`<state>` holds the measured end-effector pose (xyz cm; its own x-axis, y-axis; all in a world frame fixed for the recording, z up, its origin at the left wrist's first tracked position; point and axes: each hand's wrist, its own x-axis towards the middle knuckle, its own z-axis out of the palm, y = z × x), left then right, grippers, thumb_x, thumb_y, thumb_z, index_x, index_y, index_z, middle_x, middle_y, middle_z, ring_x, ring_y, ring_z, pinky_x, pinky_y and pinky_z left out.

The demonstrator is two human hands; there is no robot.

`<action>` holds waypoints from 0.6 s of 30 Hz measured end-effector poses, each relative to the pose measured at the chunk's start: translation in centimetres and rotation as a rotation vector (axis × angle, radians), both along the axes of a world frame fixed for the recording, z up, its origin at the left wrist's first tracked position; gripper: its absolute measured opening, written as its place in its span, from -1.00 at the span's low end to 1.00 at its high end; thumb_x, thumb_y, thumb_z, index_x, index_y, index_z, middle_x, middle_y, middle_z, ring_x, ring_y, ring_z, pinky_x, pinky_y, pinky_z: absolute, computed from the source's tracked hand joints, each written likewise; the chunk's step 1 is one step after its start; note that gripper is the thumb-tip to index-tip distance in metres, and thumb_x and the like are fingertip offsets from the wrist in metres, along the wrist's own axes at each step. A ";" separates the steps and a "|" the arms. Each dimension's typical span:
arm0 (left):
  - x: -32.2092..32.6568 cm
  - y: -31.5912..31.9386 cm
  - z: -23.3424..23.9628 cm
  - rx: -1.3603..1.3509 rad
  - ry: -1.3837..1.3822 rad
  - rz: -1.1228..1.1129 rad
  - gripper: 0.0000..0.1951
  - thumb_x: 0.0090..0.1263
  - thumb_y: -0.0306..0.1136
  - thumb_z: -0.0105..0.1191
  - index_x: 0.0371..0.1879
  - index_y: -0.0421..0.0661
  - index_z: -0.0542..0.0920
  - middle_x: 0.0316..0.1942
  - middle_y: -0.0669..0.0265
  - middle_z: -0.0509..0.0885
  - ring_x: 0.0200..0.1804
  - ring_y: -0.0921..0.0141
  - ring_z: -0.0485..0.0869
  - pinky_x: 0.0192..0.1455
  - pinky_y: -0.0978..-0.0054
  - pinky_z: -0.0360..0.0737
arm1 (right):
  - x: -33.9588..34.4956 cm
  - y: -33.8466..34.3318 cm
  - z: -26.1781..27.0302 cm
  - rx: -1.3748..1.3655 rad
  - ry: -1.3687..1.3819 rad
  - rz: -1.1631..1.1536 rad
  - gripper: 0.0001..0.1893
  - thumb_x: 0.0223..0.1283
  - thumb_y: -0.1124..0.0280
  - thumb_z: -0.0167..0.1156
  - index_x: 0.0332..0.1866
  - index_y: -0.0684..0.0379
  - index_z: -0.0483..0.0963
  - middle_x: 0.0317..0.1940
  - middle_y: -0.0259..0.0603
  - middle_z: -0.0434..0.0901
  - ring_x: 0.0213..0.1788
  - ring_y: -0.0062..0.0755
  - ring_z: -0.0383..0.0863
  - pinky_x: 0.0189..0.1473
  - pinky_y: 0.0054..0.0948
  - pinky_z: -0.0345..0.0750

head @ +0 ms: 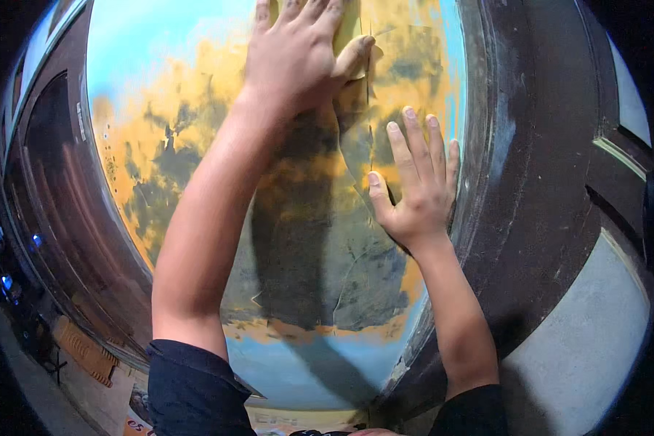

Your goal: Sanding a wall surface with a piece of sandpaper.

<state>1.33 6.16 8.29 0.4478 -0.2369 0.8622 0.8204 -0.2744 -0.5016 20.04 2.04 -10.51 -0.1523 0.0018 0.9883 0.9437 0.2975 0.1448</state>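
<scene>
A light-blue painted panel (pixel 305 370) with orange and dark grey patches spreads before me, thin cracks or seams running through it. At the top, my left hand (pixel 300 54) lies over a thin yellowish sheet (pixel 350 27), perhaps sandpaper, its thumb along the sheet's edge. The fingertips are cut off by the picture's upper rim. Lower and to the right, my right hand (pixel 422 191) rests flat against the panel near its right border, fingers spread and nothing held. My left arm casts a long shadow down the middle of the panel.
Dark brown framing (pixel 539 136) borders the panel on the right, with a pale grey surface (pixel 588 338) beyond. Another dark frame (pixel 76 191) stands on the left. At the lower left lies an orange-brown ridged object (pixel 84 349), near printed paper (pixel 133 419) bearing writing.
</scene>
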 end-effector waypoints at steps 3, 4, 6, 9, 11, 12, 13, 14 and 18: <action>-1.5 -3.6 2.4 -0.269 -0.196 0.162 -0.10 0.63 0.34 -0.39 0.62 -0.26 0.21 0.71 0.11 0.11 0.76 0.10 -0.09 0.75 -0.03 -0.23 | 0.3 0.3 -0.1 0.018 0.010 -0.009 -0.27 0.23 0.09 0.29 0.55 -0.03 0.40 0.65 -0.26 0.27 0.71 -0.08 0.10 0.65 0.22 -0.03; -2.1 -3.3 2.0 -0.222 -0.211 0.127 -0.11 0.64 0.33 -0.38 0.62 -0.27 0.20 0.71 0.09 0.10 0.76 0.08 -0.10 0.75 -0.03 -0.23 | 0.0 0.1 -0.1 0.007 0.009 -0.012 -0.27 0.23 0.10 0.29 0.55 -0.03 0.40 0.64 -0.27 0.27 0.71 -0.09 0.09 0.65 0.21 -0.03; -3.2 -3.0 0.7 -0.210 -0.178 0.117 -0.14 0.65 0.28 -0.36 0.62 -0.28 0.20 0.71 0.04 0.10 0.76 0.05 -0.11 0.75 -0.05 -0.24 | -0.5 -0.1 0.2 0.002 0.007 -0.003 -0.27 0.23 0.10 0.29 0.55 -0.03 0.40 0.64 -0.27 0.27 0.71 -0.08 0.10 0.65 0.21 -0.03; -3.0 -2.2 -1.7 -0.183 -0.045 0.225 -0.19 0.66 0.21 -0.33 0.61 -0.30 0.23 0.69 0.00 0.15 0.75 0.04 -0.06 0.74 -0.11 -0.23 | 0.1 0.1 0.1 0.005 0.004 -0.029 -0.26 0.22 0.10 0.28 0.56 -0.02 0.39 0.64 -0.26 0.27 0.72 -0.06 0.07 0.65 0.23 -0.06; -3.8 -2.9 -0.7 -0.281 -0.050 0.112 -0.19 0.65 0.19 -0.30 0.60 -0.30 0.25 0.68 0.01 0.16 0.75 0.05 -0.04 0.74 -0.08 -0.19 | -0.1 -0.1 0.2 -0.020 0.010 -0.049 -0.26 0.26 0.09 0.25 0.58 -0.02 0.36 0.65 -0.26 0.24 0.72 -0.04 0.05 0.65 0.25 -0.09; -4.2 -3.5 0.1 -0.271 -0.109 0.101 -0.20 0.64 0.18 -0.28 0.59 -0.30 0.26 0.68 0.01 0.18 0.74 0.05 -0.02 0.74 -0.07 -0.16 | -0.2 0.2 0.3 -0.014 0.005 -0.042 -0.26 0.26 0.09 0.25 0.58 -0.02 0.36 0.65 -0.26 0.24 0.72 -0.04 0.05 0.65 0.25 -0.09; -4.7 -3.9 0.8 -0.264 -0.170 0.092 -0.20 0.64 0.17 -0.26 0.58 -0.31 0.27 0.68 0.02 0.19 0.74 0.05 -0.01 0.74 -0.05 -0.13 | -0.5 0.1 0.2 -0.019 0.002 -0.068 -0.26 0.28 0.07 0.23 0.60 -0.02 0.34 0.66 -0.26 0.22 0.73 -0.04 0.04 0.66 0.25 -0.10; -6.3 -1.5 1.1 -0.062 -0.182 0.097 -0.20 0.64 0.16 -0.26 0.58 -0.32 0.27 0.67 0.00 0.20 0.74 0.05 0.00 0.74 -0.02 -0.10 | -0.8 0.1 0.3 -0.023 -0.002 -0.094 -0.26 0.30 0.06 0.21 0.61 -0.02 0.33 0.67 -0.27 0.20 0.73 -0.03 0.02 0.66 0.26 -0.12; -5.7 -2.6 -0.6 -0.276 -0.162 0.087 -0.19 0.65 0.19 -0.30 0.60 -0.32 0.23 0.69 -0.03 0.11 0.74 0.00 -0.07 0.73 -0.13 -0.19 | -1.6 0.1 0.8 -0.045 0.022 -0.174 -0.24 0.35 0.02 0.17 0.65 0.01 0.27 0.71 -0.27 0.12 0.75 -0.02 -0.04 0.66 0.26 -0.19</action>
